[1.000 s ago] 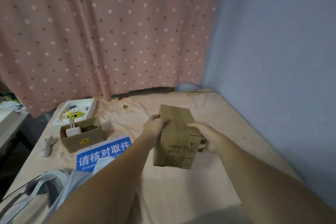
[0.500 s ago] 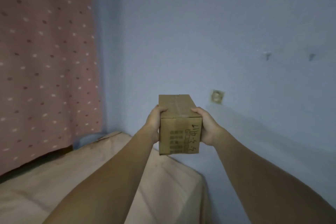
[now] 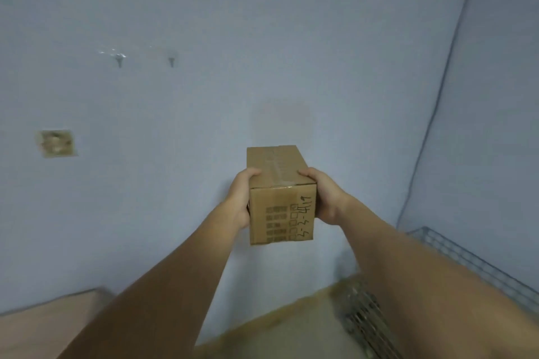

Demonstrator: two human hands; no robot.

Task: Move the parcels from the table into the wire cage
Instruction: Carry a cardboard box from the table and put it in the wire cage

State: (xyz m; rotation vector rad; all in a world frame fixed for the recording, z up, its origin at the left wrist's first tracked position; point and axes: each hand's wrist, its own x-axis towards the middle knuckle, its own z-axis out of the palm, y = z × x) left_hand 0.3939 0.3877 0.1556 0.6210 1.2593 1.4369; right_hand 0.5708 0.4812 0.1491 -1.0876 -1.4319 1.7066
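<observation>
A brown cardboard parcel [image 3: 280,195] with printed rows and handwritten numbers on its near face hangs in the air before a blue wall. My left hand [image 3: 240,198] grips its left side with the thumb on top. My right hand [image 3: 325,198] grips its right side the same way. The wire cage [image 3: 455,253] shows at the lower right, its rim partly hidden behind my right forearm; more of its mesh [image 3: 364,318] appears low between my arms.
The table corner [image 3: 43,320] with its pinkish cloth lies at the lower left. A flat brown surface [image 3: 277,329] sits low in the middle. The blue wall carries two hooks [image 3: 119,60] and a small square patch [image 3: 57,143].
My view has swung right, away from the table and curtain. The parcel stays held between both hands, and the wire cage has come into sight at the lower right.
</observation>
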